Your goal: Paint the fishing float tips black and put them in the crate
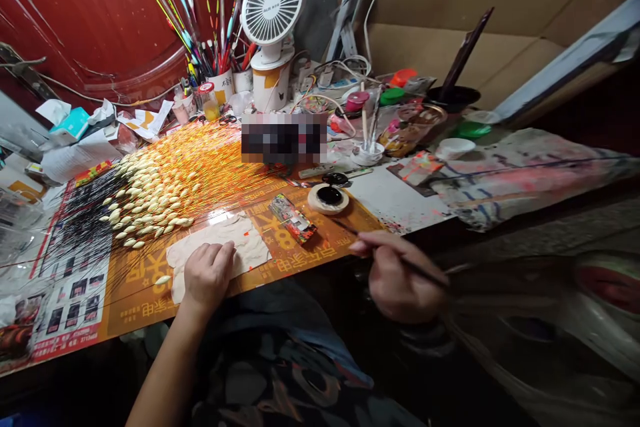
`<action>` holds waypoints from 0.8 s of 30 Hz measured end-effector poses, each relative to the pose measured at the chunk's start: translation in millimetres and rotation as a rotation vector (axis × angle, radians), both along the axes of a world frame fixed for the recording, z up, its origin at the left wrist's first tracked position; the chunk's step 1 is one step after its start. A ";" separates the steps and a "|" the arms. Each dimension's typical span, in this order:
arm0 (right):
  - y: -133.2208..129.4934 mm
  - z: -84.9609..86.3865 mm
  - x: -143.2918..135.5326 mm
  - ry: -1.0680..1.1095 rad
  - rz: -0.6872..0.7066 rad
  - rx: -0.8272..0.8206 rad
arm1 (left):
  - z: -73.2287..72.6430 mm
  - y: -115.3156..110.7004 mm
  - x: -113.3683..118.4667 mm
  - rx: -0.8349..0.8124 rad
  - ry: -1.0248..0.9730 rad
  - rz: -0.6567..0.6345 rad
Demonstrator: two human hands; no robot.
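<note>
My left hand (209, 272) rests with curled fingers on a crumpled pale cloth (257, 250) at the table's front. Just left of it a fishing float with a cream body (163, 280) points into the grip; the fingers hide the rest of its stem. My right hand (400, 277), slightly blurred, is closed around a thin dark paintbrush (425, 272) off the table's front edge. The brush tip points left, just below a round pot of black paint (329, 196). Between the hands lies a paint-smeared block (293, 219).
Many similar floats (155, 193) with orange and yellow stems cover the table's left side. Behind stand a small white fan (273, 7), brush cups and paint jars (357, 101). A stained cloth (530, 170) hangs over the right edge. A blurred-out patch hides one spot.
</note>
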State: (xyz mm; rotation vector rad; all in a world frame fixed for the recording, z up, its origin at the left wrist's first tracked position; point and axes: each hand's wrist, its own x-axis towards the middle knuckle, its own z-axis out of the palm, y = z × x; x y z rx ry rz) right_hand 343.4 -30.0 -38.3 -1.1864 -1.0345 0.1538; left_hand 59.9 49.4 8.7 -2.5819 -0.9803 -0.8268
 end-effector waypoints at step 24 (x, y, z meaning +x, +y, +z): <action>7.9 -21.7 -47.9 -0.440 0.065 0.153 | -0.5 0.7 -0.9 0.001 -0.014 -0.003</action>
